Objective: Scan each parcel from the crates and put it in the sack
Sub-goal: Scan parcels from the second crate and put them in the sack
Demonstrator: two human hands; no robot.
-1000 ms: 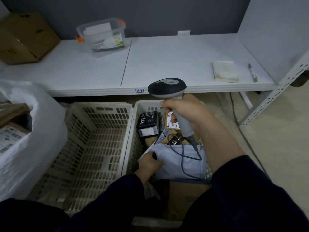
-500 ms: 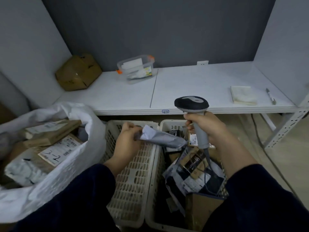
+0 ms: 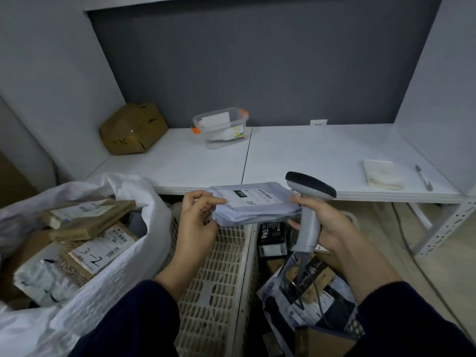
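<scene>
Sack (image 3: 152, 202) gapes at your left; your left hand (image 3: 198, 220) pinches the parcel's (image 3: 255, 204) left end, long axis left-right, label up, above the crates (image 3: 219, 266); your right hand (image 3: 329, 225) grips the scanner (image 3: 309, 199) just beside its right end.

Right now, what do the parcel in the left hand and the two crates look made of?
The parcel: soft grey plastic film, probably a poly mailer; it wrinkles and droops. The crates: rigid cream plastic, matte, by the moulded slotted lattice.

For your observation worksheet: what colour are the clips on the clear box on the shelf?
Orange clips, head view.
</scene>
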